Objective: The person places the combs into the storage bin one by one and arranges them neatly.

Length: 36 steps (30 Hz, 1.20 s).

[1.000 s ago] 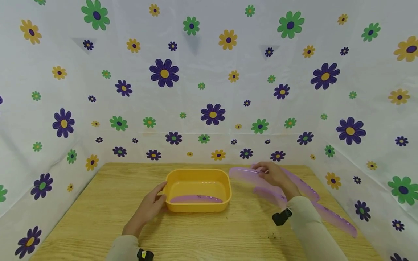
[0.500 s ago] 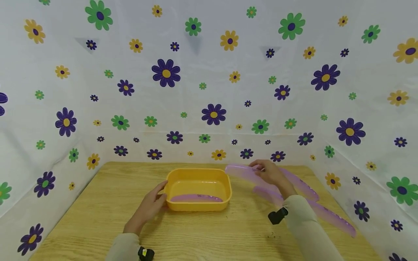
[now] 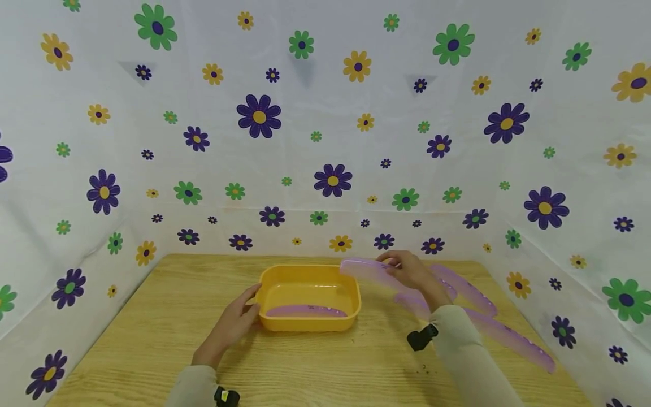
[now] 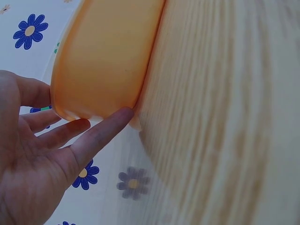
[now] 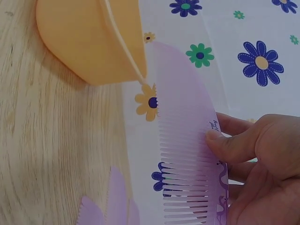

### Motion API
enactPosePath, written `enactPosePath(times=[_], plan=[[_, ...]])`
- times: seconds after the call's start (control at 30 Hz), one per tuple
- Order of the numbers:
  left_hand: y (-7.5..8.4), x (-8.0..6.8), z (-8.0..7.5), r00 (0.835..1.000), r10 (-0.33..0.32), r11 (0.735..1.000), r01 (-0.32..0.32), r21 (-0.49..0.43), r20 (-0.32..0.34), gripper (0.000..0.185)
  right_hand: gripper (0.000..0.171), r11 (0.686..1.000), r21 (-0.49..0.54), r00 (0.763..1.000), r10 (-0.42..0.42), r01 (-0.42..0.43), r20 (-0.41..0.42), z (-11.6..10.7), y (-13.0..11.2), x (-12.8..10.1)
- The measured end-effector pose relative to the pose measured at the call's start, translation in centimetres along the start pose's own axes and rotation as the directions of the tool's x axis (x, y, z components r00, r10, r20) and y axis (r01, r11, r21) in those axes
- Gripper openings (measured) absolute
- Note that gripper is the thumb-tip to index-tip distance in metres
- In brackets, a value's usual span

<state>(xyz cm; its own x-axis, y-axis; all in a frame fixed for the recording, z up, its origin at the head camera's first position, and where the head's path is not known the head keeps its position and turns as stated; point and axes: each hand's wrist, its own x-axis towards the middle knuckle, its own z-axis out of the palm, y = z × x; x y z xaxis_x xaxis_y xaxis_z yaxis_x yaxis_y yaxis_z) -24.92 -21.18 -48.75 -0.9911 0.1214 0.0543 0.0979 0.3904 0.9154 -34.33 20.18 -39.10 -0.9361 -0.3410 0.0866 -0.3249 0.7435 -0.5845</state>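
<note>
A person's right hand (image 3: 414, 274) holds a long lilac plastic comb (image 3: 373, 271) above the wooden surface (image 3: 152, 339), its thumb and fingers pinching the comb along its spine. The comb reaches leftward out of that grip, and its free end hangs just over the far right corner of a yellow-orange plastic tub (image 3: 307, 323). In the right wrist view the comb (image 5: 187, 140) is pale translucent purple, with a curved back, a row of fine even teeth and small dark lettering beside the thumb. The left hand (image 3: 234, 325) rests against the tub's left end with its fingers straight and relaxed; the left wrist view shows the fingertips (image 4: 124, 115) touching the tub's rounded outer wall (image 4: 103, 56), not curled round it. A second lilac comb (image 3: 305, 311) lies flat inside the tub along its near wall. More lilac combs (image 3: 508, 333) lie on the surface to the right of the tub, under and beyond the right forearm. White sheeting printed with purple, green and yellow flowers (image 3: 330, 178) encloses the surface on three sides.
</note>
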Motion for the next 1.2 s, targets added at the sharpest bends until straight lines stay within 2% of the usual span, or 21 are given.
enactPosePath(times=[0.23,0.5,0.73,1.2], plan=[[0.0,0.0,0.0,1.0,-0.003,1.0,0.003,-0.002,-0.005,0.055,0.029,0.998,0.012,0.998,-0.056,0.056,-0.007,0.5,-0.9,0.5],[0.0,0.0,-0.1,1.0,-0.009,1.0,0.009,0.002,-0.009,0.055,0.03,1.0,0.016,1.0,-0.003,0.003,0.009,1.6,-1.6,1.1],[0.1,0.0,0.0,1.0,-0.022,1.0,0.022,-0.004,-0.011,0.056,0.029,1.0,-0.002,1.0,-0.01,0.01,0.018,2.3,-1.9,1.3],[0.0,0.1,-0.1,1.0,-0.01,1.0,0.01,-0.01,-0.007,0.056,0.029,1.0,0.005,0.999,-0.01,0.01,0.044,2.9,-2.9,1.7]])
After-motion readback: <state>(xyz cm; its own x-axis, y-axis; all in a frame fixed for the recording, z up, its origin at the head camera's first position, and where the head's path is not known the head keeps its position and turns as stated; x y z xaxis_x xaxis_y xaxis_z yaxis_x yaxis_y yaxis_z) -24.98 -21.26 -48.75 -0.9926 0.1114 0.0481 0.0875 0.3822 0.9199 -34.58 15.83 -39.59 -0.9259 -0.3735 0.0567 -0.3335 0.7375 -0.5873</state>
